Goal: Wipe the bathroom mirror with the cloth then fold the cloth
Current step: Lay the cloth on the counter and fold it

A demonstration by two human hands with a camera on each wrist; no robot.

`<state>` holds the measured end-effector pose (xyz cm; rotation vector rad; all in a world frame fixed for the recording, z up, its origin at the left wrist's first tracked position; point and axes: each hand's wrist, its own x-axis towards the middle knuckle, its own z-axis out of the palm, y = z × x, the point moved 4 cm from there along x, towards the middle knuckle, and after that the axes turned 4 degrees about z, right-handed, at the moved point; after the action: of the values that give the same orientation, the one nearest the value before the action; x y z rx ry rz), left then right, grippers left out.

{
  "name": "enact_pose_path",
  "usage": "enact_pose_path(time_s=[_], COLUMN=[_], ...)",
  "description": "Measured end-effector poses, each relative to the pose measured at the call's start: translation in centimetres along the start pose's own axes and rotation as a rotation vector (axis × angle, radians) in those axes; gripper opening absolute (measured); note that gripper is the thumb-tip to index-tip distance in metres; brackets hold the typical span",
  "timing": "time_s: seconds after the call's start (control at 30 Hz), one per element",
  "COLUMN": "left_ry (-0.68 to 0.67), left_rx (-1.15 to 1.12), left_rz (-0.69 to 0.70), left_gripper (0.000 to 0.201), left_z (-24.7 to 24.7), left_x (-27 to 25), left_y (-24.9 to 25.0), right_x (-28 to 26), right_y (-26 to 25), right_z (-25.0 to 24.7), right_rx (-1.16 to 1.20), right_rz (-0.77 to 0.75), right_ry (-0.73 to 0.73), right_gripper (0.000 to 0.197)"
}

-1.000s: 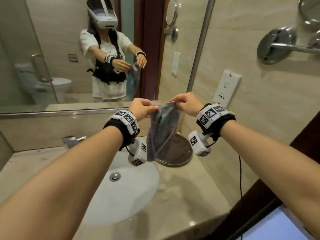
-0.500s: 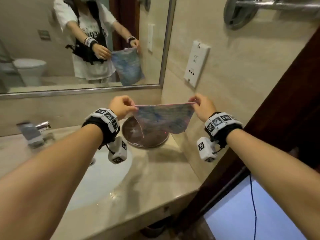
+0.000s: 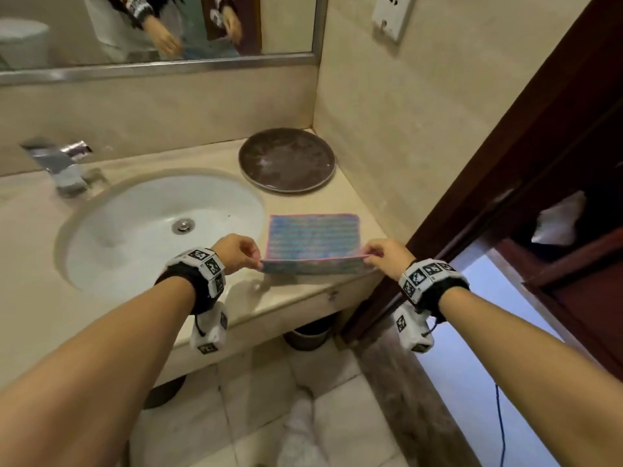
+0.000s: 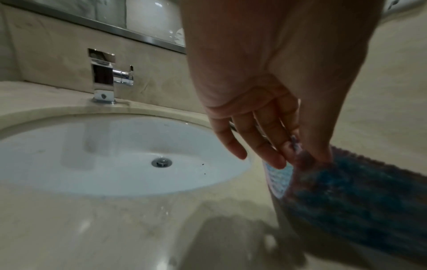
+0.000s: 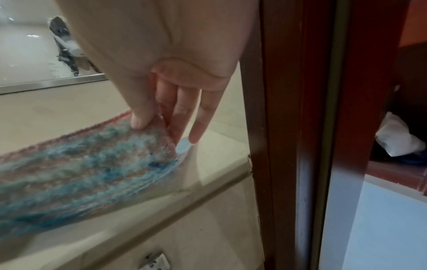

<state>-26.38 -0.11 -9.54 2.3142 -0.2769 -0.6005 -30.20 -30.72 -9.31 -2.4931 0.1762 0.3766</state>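
Note:
A blue cloth with a pink edge (image 3: 313, 237) lies spread on the beige countertop (image 3: 296, 298), right of the sink. Its near edge is lifted off the counter. My left hand (image 3: 251, 259) pinches the near left corner of the cloth (image 4: 298, 160) between thumb and fingers. My right hand (image 3: 371, 256) pinches the near right corner of the cloth (image 5: 148, 138) the same way. The mirror (image 3: 161, 28) hangs on the wall above the counter and reflects both hands.
A white sink (image 3: 161, 230) with a chrome tap (image 3: 64, 166) sits to the left. A dark round plate (image 3: 286, 160) stands behind the cloth in the corner. A dark wooden door frame (image 3: 488, 183) borders the counter's right end. A bin (image 3: 308, 335) stands under the counter.
The cloth hung bunched between my hands in front of the mirror, then was stretched out. Both hands have come down and laid it flat on the counter, still holding its near corners.

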Motion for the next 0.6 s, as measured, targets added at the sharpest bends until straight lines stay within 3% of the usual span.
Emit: enact_pose_path(time_s=[0.1,0.23,0.4,0.6], left_ry=[0.04,0.188,0.328,0.399], left_rx=[-0.028,-0.015,0.008,-0.017], left_rz=[0.003,-0.01,-0.031,-0.11], left_gripper=[0.025,0.006,0.008,0.003], left_z=[0.7,0.5,-0.8,-1.1], left_x=[0.2,1.7,5.6,10.9], left_y=[-0.4,0.0,1.2,0.4], right_x=[0.6,2.4,6.3,11.3], right_y=[0.8,0.9,1.1,1.0], right_z=[0.5,0.2,-0.9,-0.8], right_rx=[0.032,0.111,0.165,0.215], right_rz=[0.037,0.109,0.182,0.255], right_ry=[0.081,0.179,0.276,0.305], right_gripper=[0.009,0.008,0.007,0.005])
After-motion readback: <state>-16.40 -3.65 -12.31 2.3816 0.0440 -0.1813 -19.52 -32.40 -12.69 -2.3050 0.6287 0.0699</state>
